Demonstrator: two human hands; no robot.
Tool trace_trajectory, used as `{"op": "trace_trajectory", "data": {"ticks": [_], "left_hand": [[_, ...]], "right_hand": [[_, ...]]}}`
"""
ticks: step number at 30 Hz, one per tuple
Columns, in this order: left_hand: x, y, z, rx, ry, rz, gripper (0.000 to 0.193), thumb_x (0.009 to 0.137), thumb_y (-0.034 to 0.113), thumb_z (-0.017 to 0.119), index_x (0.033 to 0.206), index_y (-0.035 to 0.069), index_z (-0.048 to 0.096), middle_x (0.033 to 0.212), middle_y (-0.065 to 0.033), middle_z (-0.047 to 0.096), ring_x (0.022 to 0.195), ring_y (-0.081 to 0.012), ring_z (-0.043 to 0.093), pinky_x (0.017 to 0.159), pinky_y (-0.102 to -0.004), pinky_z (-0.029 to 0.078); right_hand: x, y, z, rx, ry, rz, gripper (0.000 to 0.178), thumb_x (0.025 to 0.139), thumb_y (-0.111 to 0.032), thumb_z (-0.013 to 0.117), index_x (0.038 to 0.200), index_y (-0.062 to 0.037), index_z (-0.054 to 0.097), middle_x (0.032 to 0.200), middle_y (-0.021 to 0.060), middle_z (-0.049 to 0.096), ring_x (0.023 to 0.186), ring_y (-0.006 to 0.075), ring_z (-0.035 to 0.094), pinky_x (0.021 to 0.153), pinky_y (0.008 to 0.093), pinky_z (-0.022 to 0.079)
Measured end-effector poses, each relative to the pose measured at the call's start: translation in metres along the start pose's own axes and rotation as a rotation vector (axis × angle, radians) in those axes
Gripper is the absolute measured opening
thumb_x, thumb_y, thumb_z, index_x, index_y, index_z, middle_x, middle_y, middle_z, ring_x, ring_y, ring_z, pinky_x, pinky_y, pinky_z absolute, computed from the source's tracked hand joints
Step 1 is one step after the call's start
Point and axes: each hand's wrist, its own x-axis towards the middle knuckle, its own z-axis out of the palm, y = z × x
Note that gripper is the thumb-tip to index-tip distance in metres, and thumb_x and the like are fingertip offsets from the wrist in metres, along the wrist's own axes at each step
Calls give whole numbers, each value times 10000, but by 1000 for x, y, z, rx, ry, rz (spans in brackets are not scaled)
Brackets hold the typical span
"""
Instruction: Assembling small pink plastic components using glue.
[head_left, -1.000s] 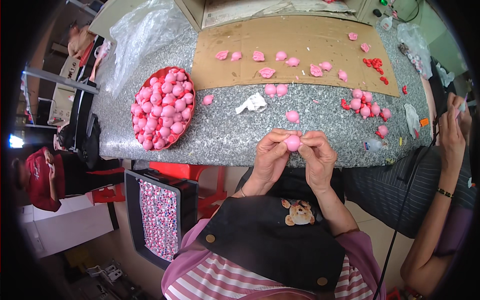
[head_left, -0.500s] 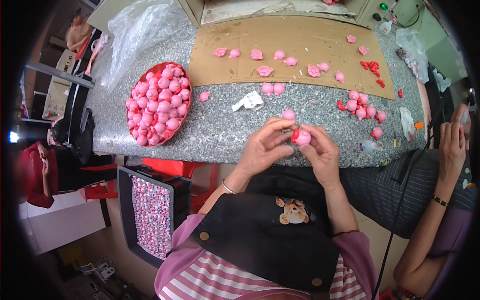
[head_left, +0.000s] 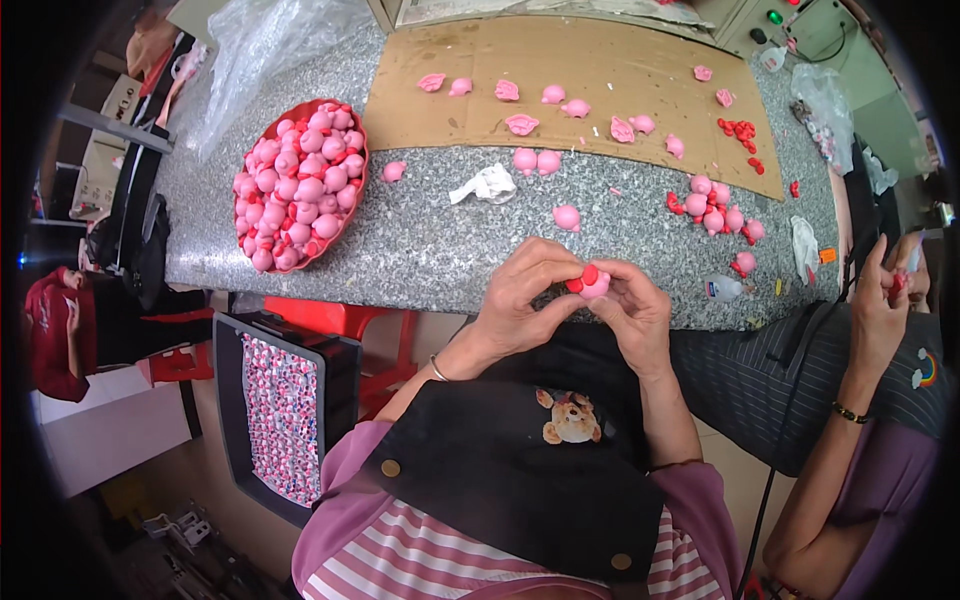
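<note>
While your left hand (head_left: 525, 295) curls round from the left and your right hand (head_left: 635, 310) meets it from the other side, both are pinched shut on a small pink toy (head_left: 594, 287) with a red piece (head_left: 590, 274) on top, held between your fingertips just over the near edge of the grey speckled counter (head_left: 430, 235). Just beyond your hands lies a loose pink ball (head_left: 567, 216), and a little farther a crumpled white scrap (head_left: 485, 185) beside two more pink balls (head_left: 537, 160). Far off to the left of your left hand sits a red oval tray (head_left: 352, 195) heaped with pink toys. Beyond everything, a sheet of brown cardboard (head_left: 600, 60) carries scattered pink parts. To the right of your right hand there is a cluster of pink and red pieces (head_left: 715, 205) and a small white bottle (head_left: 718, 289) lying on its side. Farther right, another person's hand (head_left: 880, 300) is raised near the counter's end. Down to the left of your left hand, below the counter, stands a dark bin (head_left: 285, 410) of small speckled pieces.
</note>
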Motion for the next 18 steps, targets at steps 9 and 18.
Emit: {"op": "trace_trajectory", "data": {"ticks": [9, 18], "left_hand": [[-7, 3, 8, -81, -33, -84, 350, 667, 12, 741, 1003, 33, 642, 1006, -111, 612, 888, -229, 610, 774, -310, 497], [-12, 11, 6, -78, -77, -91, 315, 687, -31, 704, 991, 10, 631, 1000, -126, 620, 878, -227, 615, 740, -302, 501]], "right_hand": [[-8, 3, -2, 129, 51, 26, 321, 846, -15, 619, 1144, 49, 516, 1056, 103, 603, 979, 154, 595, 852, 259, 487], [-14, 6, 0, 109, 28, -14, 270, 825, 12, 633, 1073, 54, 534, 987, 112, 623, 924, 148, 615, 808, 258, 506]]}}
